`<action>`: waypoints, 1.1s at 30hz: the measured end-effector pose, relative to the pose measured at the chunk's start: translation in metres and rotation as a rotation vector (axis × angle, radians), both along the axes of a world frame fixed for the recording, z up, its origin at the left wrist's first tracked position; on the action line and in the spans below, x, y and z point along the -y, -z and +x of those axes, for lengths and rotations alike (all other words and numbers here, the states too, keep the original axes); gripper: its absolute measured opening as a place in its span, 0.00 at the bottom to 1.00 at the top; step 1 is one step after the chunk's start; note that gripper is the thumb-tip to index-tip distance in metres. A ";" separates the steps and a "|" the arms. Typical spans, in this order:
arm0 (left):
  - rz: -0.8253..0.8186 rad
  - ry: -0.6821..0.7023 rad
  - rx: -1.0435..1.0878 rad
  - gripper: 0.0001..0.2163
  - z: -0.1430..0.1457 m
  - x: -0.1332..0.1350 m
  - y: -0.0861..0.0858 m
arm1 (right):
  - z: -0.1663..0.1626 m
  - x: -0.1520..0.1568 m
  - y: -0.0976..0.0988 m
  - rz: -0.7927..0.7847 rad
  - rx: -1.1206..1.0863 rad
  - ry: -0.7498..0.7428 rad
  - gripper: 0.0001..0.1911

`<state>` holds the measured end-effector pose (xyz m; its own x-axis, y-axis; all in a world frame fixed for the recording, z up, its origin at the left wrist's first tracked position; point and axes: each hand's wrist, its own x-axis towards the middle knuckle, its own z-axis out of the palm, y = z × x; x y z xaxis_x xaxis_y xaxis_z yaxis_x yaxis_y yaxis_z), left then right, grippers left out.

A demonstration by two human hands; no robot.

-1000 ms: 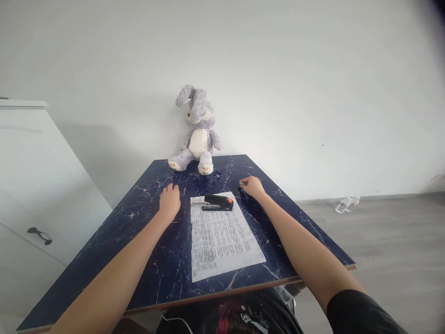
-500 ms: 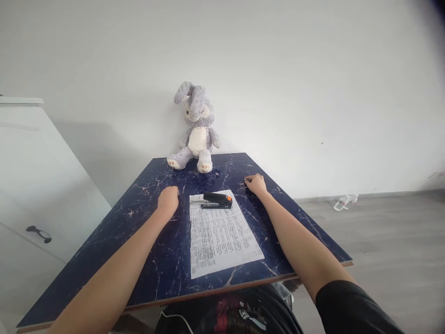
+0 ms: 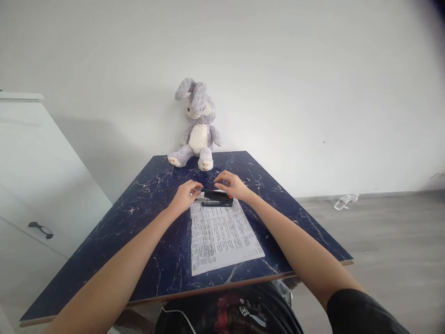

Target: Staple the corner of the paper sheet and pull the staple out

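A black stapler [image 3: 217,199] with an orange part at its right end lies across the top of a printed sheet of paper [image 3: 225,241]. Its metal rail sticks out to the left. My left hand [image 3: 186,197] is at that rail end, thumb and fingers pinched together; whatever is between them is too small to make out. Over the stapler's far side is my right hand [image 3: 232,185], its thumb and fingers apart with nothing visible between them. A tiny dark item [image 3: 248,179] rests on the table to the right of it.
A grey plush rabbit [image 3: 200,134] sits at the back of the dark blue marbled table [image 3: 163,260], against the wall. A white cabinet [image 3: 41,185] stands on the left. On the floor to the right lies a clear plastic item [image 3: 345,201].
Both hands have moved inward to the stapler, the left from the table beside the paper, the right from the tiny dark item. The stapler and paper stay where they were.
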<state>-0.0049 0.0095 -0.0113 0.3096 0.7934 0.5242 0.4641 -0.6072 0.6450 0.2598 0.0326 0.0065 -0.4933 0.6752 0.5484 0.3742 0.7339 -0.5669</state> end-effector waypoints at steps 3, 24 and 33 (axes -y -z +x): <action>-0.009 -0.006 -0.010 0.10 0.000 -0.003 0.004 | -0.010 0.007 0.003 0.035 0.061 -0.111 0.17; -0.238 0.013 0.231 0.19 -0.003 -0.010 0.011 | -0.013 0.005 0.022 -0.039 0.270 -0.094 0.31; -0.248 0.002 0.270 0.18 0.000 -0.005 0.004 | -0.014 0.009 0.016 -0.044 0.304 -0.090 0.28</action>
<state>-0.0053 0.0146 -0.0151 0.1882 0.9060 0.3793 0.2562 -0.4181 0.8716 0.2458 0.0234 -0.0098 -0.6888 0.6412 0.3381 0.4659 0.7489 -0.4712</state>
